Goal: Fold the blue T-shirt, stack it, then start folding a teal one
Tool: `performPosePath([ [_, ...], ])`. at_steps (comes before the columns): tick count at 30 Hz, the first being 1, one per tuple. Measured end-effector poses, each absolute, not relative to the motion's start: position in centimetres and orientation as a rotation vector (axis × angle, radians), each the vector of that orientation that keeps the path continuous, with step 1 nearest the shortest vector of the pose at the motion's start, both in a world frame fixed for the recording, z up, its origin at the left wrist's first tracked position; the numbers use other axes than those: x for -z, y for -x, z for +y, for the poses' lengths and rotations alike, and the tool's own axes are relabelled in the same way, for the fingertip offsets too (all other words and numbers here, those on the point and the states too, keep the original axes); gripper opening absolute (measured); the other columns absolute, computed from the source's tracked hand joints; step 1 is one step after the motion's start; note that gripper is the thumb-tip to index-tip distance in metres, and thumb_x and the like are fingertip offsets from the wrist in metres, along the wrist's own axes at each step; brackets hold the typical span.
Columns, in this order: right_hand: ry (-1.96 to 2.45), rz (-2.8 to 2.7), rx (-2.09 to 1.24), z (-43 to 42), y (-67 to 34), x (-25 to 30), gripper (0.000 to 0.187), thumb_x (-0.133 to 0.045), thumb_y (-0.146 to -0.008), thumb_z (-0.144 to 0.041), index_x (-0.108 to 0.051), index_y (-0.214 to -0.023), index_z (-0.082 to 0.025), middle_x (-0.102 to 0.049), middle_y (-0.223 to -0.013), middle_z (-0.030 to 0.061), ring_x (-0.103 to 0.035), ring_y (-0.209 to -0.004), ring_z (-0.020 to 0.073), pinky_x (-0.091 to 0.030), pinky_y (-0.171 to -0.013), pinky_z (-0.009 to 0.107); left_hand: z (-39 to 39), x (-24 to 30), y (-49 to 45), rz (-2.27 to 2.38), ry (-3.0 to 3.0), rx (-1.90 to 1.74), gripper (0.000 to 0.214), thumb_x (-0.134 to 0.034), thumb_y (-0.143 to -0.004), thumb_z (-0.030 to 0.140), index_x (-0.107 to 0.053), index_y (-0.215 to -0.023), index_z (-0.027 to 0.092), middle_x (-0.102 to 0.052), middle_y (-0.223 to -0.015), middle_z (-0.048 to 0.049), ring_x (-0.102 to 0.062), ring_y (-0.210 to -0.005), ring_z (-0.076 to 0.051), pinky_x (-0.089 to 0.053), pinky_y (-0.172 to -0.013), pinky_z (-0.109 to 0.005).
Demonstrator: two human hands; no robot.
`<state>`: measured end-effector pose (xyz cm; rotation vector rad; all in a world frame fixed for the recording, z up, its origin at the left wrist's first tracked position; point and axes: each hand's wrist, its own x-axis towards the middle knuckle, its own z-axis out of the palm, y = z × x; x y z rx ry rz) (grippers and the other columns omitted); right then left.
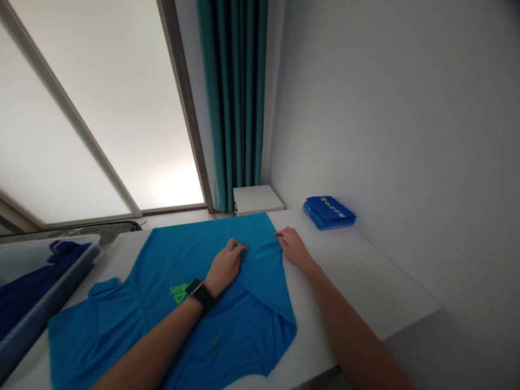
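Observation:
A bright blue T-shirt with a green print is spread on the white table, its right side partly folded over itself. My left hand, with a black watch on the wrist, rests on the middle of the cloth. Its fingers are curled and appear to pinch the fabric, though the fingertips are partly hidden. At the shirt's right edge, my right hand holds the cloth between thumb and fingers.
A stack of folded blue and purple garments lies near the wall on the right. At the left stands a plastic bin holding dark blue clothes. Beyond the table are a white cabinet and a teal curtain.

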<state>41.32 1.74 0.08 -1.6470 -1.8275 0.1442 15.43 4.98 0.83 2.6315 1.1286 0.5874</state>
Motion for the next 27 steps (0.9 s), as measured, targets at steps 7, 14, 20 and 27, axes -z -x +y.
performPosePath([
  [7, 1.795, -2.164, -0.253, 0.5, -38.7, 1.1, 0.053, -0.034, -0.099, -0.041, -0.037, -0.148, -0.022, -0.034, -0.155, 0.0083, -0.025, -0.144, 0.0248, -0.014, -0.117, 0.05, 5.4, -0.5, -15.3, 1.117, -2.584, -0.679, 0.032, -0.035, -0.094, 0.012, -0.061, -0.108, 0.023, -0.057, -0.11, -0.0069, -0.061, -0.085, -0.018, -0.048, -0.081, -0.033],
  [14, 1.859, -2.167, -0.256, 0.3, -38.5, 1.1, 0.059, -0.03, -0.099, -0.047, -0.029, -0.152, -0.022, -0.028, -0.157, 0.0066, -0.021, -0.146, 0.0241, -0.011, -0.118, 0.052, 5.5, -0.4, -15.3, 1.126, -2.601, -0.684, 0.032, -0.036, -0.093, 0.011, -0.062, -0.107, 0.022, -0.058, -0.108, -0.0068, -0.061, -0.082, -0.019, -0.048, -0.079, -0.035],
  [20, 1.687, -1.885, -0.352, 1.0, -40.6, 0.9, 0.058, -0.027, -0.097, -0.04, -0.039, -0.147, -0.012, -0.04, -0.151, 0.0122, -0.036, -0.139, 0.0217, -0.026, -0.117, 0.043, 4.8, -1.6, -15.3, 1.119, -2.611, -0.754, 0.027, -0.042, -0.094, 0.021, -0.063, -0.111, 0.022, -0.061, -0.112, -0.008, -0.057, -0.103, -0.025, -0.045, -0.088, -0.041],
  [27, 1.643, -1.86, -0.37, 0.0, -40.6, -0.6, 0.05, -0.034, -0.093, -0.03, -0.051, -0.139, -0.016, -0.051, -0.143, 0.0106, -0.046, -0.133, 0.0225, -0.032, -0.114, 0.044, 4.3, -1.5, -15.5, 0.863, -2.798, -0.595, 0.034, -0.04, -0.098, 0.028, -0.057, -0.127, 0.023, -0.06, -0.128, -0.0067, -0.052, -0.118, -0.024, -0.041, -0.098, -0.042],
])
